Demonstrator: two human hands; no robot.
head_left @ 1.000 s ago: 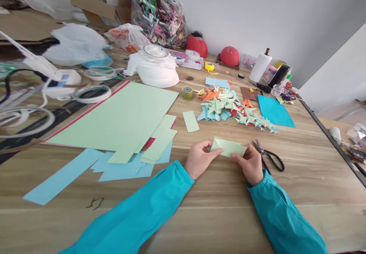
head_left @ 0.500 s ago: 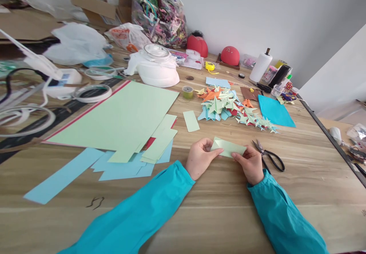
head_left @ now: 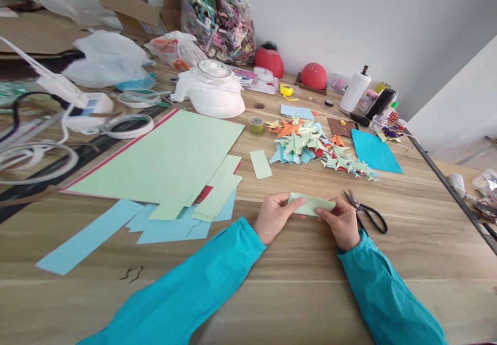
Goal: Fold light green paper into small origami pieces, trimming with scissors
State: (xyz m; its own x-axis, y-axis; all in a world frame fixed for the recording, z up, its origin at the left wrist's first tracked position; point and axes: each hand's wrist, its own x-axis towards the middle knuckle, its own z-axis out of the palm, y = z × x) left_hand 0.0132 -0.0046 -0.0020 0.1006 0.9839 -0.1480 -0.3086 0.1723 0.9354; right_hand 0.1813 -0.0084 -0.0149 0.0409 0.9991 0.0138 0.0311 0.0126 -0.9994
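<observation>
A small light-green piece of paper point(head_left: 311, 206) is held between my two hands just above the wooden table. My left hand point(head_left: 274, 215) pinches its left end, thumb on top and fingers behind. At the right end, my right hand point(head_left: 342, 224) grips it the same way; the fingers behind the paper are mostly hidden. Black-handled scissors point(head_left: 370, 214) lie partly spread beside my right hand. Another light-green paper rectangle point(head_left: 261, 164) lies flat beyond my left hand. Behind it to the right is a heap of folded paper stars point(head_left: 298, 143) in green, blue, orange and red.
Large green sheets point(head_left: 163, 153) and blue paper strips point(head_left: 91, 239) lie on the left. A spool point(head_left: 256, 124) stands near the heap. Farther back are a white cloth-like bundle point(head_left: 212, 94), a yellow tape measure point(head_left: 286, 90), a red pincushion point(head_left: 313, 76) and a turquoise square point(head_left: 376, 151).
The flap that stood up at the paper's upper left edge now lies down, so the paper looks like a narrower strip. Both hands stay in nearly the same place.
</observation>
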